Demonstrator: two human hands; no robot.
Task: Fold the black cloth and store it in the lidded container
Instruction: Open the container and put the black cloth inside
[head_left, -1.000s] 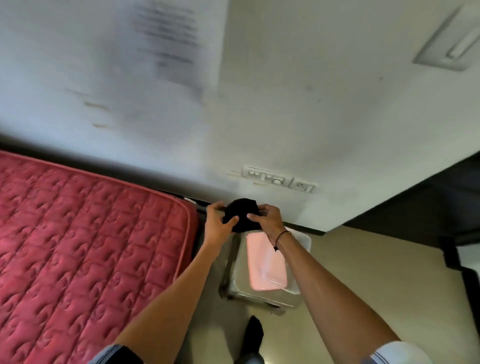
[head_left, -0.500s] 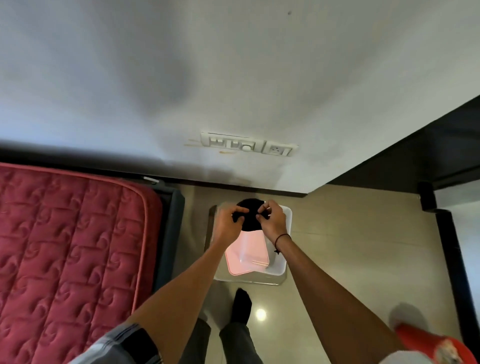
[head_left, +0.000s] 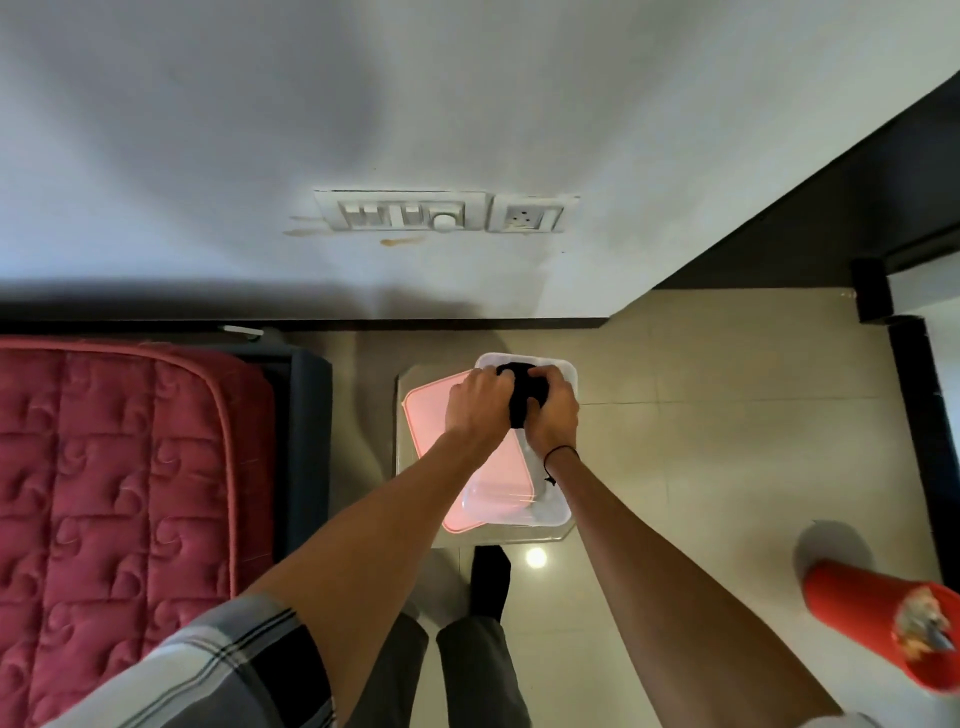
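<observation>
Two hands are bunched together over the far end of the box here. Going left to right: there's a red quilted mattress (head_left: 114, 488) on the left with a dark bed frame (head_left: 306, 415) edge beside it, then the small stool (head_left: 415, 384) that the clear container (head_left: 550, 512) sits on. The pink lid (head_left: 431, 415) lies skewed across the container, leaving the far end open. The left hand (head_left: 480, 400) has its fingers curled onto the black cloth (head_left: 524, 397), and the right hand (head_left: 556, 415) is clamped on the other side of it, so both are gripping the same wad. The cloth is scrunched into a small bundle right at the container's open far end, between the two hands. Over on the far right there's a red bin (head_left: 872, 618) on the tiled floor (head_left: 701, 415).
</observation>
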